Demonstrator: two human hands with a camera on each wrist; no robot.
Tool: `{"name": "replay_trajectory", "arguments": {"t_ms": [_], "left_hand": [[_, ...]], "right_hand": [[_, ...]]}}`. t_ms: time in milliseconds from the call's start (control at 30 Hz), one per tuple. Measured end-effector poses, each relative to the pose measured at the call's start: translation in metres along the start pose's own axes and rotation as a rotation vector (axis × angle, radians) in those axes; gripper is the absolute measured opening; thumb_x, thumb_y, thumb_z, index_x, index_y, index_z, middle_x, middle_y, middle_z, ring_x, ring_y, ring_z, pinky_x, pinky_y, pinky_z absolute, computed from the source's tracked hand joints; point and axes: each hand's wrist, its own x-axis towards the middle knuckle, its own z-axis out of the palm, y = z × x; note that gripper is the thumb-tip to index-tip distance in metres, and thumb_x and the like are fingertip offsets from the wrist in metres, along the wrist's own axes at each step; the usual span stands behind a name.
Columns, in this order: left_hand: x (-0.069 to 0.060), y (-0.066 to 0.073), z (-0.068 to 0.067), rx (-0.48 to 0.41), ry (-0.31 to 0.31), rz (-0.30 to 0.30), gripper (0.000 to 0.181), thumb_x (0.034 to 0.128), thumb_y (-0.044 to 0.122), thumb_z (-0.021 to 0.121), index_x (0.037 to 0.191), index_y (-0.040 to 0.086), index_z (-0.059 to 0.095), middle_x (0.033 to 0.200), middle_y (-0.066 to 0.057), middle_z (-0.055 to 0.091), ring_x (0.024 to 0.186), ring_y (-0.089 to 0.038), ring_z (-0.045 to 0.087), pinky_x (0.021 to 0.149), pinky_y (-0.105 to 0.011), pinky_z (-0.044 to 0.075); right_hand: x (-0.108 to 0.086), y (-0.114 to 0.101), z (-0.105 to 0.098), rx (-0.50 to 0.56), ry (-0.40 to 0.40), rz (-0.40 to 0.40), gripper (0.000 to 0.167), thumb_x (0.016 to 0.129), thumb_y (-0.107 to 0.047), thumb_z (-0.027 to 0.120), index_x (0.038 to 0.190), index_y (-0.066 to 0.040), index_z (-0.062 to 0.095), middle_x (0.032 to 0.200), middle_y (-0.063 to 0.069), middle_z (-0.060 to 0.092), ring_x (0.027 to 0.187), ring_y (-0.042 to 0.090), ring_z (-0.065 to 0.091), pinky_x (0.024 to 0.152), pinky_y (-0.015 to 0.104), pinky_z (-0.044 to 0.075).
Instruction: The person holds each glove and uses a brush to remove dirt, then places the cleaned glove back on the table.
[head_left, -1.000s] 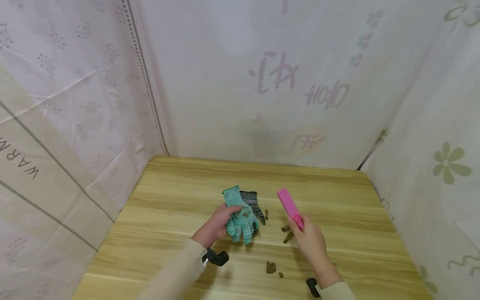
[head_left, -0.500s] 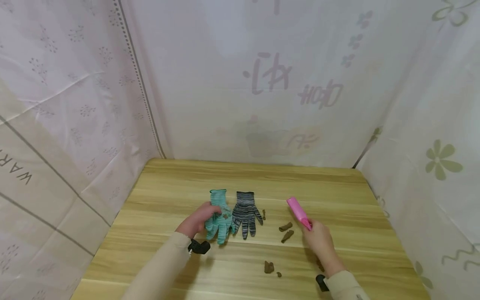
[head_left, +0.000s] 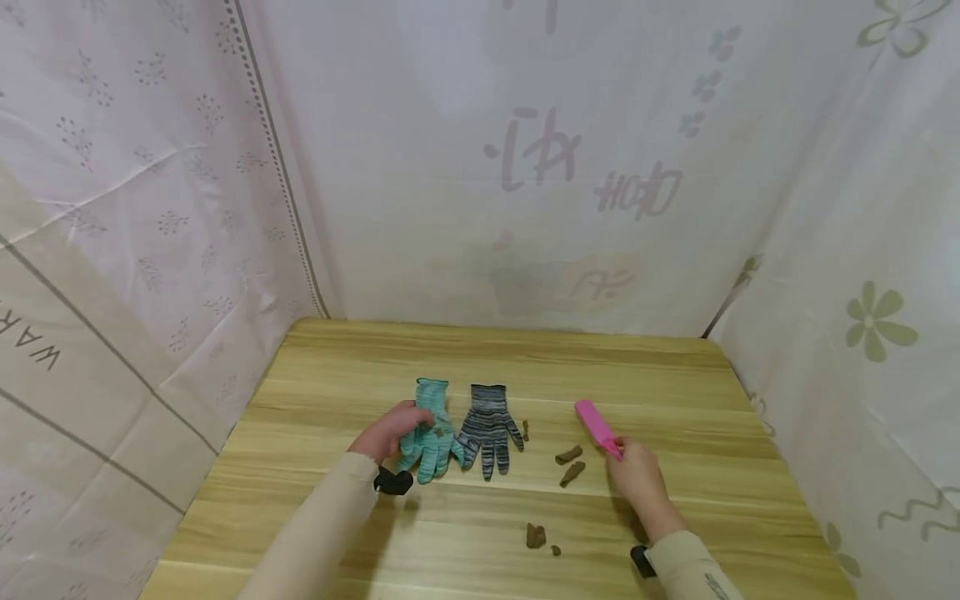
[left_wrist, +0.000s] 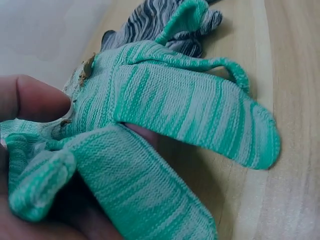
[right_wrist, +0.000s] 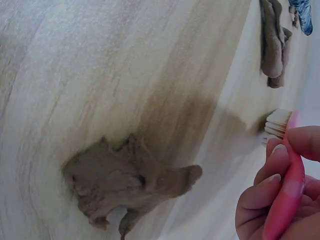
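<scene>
My left hand (head_left: 388, 429) holds a green-and-white knitted glove (head_left: 426, 454), thumb on top and the hand partly beneath it. Brown clay-like smears (left_wrist: 86, 70) stick to this glove in the left wrist view. Beside it a grey-and-black striped glove (head_left: 489, 429) lies flat on the table, cuff toward the back. The green glove's edge meets its left fingers. In my right hand (head_left: 639, 483) is a pink brush (head_left: 596, 425), its handle gripped in the curled fingers. Pale bristles (right_wrist: 277, 124) point down near the tabletop in the right wrist view.
Two brown clay-like rolls (head_left: 572, 473) lie left of the brush. Brown lumps (head_left: 536, 536) sit near the table's front, and a small piece (head_left: 526, 430) beside the grey glove. A larger brown lump (right_wrist: 125, 185) shows in the right wrist view. Printed cloth (head_left: 487, 208) surrounds the wooden table (head_left: 375, 350).
My left hand has moved left with the green glove, off the grey glove, which now shows whole. My right hand has shifted slightly right and lower with the brush.
</scene>
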Motion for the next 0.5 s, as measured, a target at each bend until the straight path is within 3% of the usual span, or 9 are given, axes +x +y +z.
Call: {"name": "replay_trajectory", "arguments": {"t_ms": [200,367,500], "left_hand": [[0.007,-0.003,0.000,0.038,0.018,0.007,0.083,0.0866,0.018,0.062,0.158,0.000,0.023,0.162,-0.026,0.026,0.145,-0.046,0.031,0.114,-0.061,0.034],[0.008,-0.005,0.001,0.065,0.050,0.048,0.077,0.0919,0.015,0.062,0.157,-0.003,0.025,0.160,-0.029,0.028,0.144,-0.048,0.033,0.114,-0.063,0.035],[0.011,-0.009,0.001,0.120,0.118,0.118,0.071,0.0947,0.011,0.064,0.155,-0.004,0.029,0.158,-0.031,0.031,0.142,-0.048,0.036,0.110,-0.060,0.040]], "right_hand": [[0.003,0.001,0.003,0.019,-0.009,0.002,0.043,0.098,-0.011,0.054,0.134,0.013,0.052,0.117,0.033,0.065,0.079,0.027,0.061,0.062,0.033,0.049],[0.005,0.001,0.006,0.034,0.002,-0.011,0.044,0.096,-0.008,0.054,0.135,0.013,0.051,0.116,0.033,0.065,0.079,0.027,0.061,0.062,0.033,0.050],[0.005,-0.001,0.009,0.040,0.028,-0.058,0.042,0.094,-0.003,0.055,0.133,0.014,0.052,0.107,0.030,0.067,0.077,0.026,0.060,0.065,0.037,0.053]]}}
